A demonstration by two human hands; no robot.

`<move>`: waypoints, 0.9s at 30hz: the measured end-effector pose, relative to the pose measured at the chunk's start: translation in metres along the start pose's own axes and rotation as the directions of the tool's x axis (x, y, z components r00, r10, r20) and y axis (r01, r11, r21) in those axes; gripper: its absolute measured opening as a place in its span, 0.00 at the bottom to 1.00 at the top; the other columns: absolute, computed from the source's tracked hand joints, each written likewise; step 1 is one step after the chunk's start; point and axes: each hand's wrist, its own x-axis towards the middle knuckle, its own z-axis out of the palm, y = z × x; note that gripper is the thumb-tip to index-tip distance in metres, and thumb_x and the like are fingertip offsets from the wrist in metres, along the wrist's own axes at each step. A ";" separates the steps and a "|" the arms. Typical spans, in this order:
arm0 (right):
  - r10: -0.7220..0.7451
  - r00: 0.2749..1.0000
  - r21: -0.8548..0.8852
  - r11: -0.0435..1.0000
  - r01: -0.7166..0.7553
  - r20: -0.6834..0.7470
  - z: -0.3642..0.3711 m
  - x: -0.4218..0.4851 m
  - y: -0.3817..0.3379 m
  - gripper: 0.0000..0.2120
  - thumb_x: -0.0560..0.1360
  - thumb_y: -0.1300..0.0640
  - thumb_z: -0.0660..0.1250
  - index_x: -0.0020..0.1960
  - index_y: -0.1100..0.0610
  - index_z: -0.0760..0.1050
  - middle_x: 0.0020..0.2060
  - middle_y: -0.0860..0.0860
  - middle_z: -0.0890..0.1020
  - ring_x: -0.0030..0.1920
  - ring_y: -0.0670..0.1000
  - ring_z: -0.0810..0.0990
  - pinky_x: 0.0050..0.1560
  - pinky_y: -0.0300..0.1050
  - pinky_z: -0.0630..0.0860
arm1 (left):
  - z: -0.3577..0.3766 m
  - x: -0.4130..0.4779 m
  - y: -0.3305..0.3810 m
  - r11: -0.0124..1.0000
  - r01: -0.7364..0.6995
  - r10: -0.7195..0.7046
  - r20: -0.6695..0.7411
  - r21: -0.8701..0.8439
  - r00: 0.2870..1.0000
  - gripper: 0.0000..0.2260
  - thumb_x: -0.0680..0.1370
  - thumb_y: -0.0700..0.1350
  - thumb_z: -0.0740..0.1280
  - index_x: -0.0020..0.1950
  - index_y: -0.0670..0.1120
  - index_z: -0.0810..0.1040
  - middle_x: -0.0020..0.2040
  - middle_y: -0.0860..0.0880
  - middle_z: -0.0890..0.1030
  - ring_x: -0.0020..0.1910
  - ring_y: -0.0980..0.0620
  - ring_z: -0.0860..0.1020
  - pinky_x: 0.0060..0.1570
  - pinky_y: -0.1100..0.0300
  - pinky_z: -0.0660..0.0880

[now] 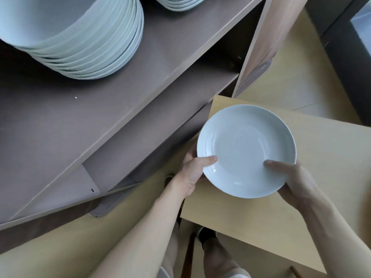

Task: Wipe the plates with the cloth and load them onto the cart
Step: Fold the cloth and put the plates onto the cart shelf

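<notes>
White plate (246, 149) hovers face up above the table (321, 177), near its left edge. Both hands grip it: the left hand (193, 171) pinches the left rim, thumb on top, and the right hand (295, 177) pinches the near-right rim. Left of the table, a plate stack (80, 47) rests on the cart shelf (100, 121).

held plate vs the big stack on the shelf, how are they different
The held plate is one piece; the big stack is many plates piled up. The held plate is gripped at its rim by the left hand and right hand; the big stack rests untouched on the grey shelf. Both are plain, pale and round.
</notes>
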 end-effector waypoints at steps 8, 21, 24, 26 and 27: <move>0.073 0.996 0.013 0.997 -0.074 0.058 0.059 -0.038 0.030 0.29 0.65 0.63 0.72 0.66 0.51 0.78 0.59 0.58 0.85 0.55 0.62 0.85 0.43 0.54 0.84 | -0.059 -0.063 -0.027 0.995 0.075 -0.082 -0.132 -0.061 0.988 0.30 0.67 0.44 0.74 0.69 0.44 0.76 0.61 0.43 0.84 0.59 0.42 0.82 0.63 0.39 0.77; 0.116 0.953 -0.120 0.989 -0.085 0.278 0.190 -0.171 -0.039 0.32 0.65 0.62 0.73 0.69 0.55 0.76 0.59 0.60 0.84 0.55 0.62 0.85 0.43 0.53 0.84 | -0.123 -0.256 0.037 0.981 -0.028 -0.028 -0.285 -0.192 0.958 0.25 0.66 0.44 0.73 0.64 0.44 0.80 0.56 0.44 0.86 0.54 0.43 0.85 0.48 0.52 0.81; 0.098 0.937 -0.158 0.986 -0.047 0.334 0.226 -0.171 -0.053 0.31 0.66 0.63 0.72 0.69 0.53 0.76 0.60 0.58 0.84 0.57 0.61 0.85 0.46 0.53 0.85 | -0.141 -0.276 0.057 0.972 -0.080 -0.008 -0.370 -0.222 0.929 0.29 0.66 0.44 0.73 0.68 0.48 0.78 0.59 0.45 0.85 0.58 0.42 0.83 0.55 0.46 0.81; 0.098 0.916 -0.181 0.983 -0.029 0.388 0.252 -0.168 -0.061 0.31 0.67 0.64 0.71 0.70 0.54 0.75 0.61 0.57 0.84 0.60 0.61 0.84 0.48 0.54 0.84 | -0.152 -0.285 0.067 0.955 -0.105 -0.030 -0.444 -0.277 0.896 0.33 0.64 0.44 0.74 0.70 0.50 0.75 0.61 0.46 0.84 0.60 0.41 0.82 0.60 0.39 0.78; 0.100 0.904 -0.190 0.982 -0.022 0.415 0.265 -0.165 -0.064 0.31 0.67 0.64 0.71 0.71 0.55 0.75 0.62 0.57 0.83 0.60 0.61 0.83 0.49 0.54 0.84 | -0.158 -0.289 0.071 0.946 -0.113 -0.045 -0.466 -0.304 0.884 0.34 0.64 0.44 0.74 0.71 0.48 0.75 0.60 0.45 0.84 0.60 0.41 0.82 0.62 0.39 0.78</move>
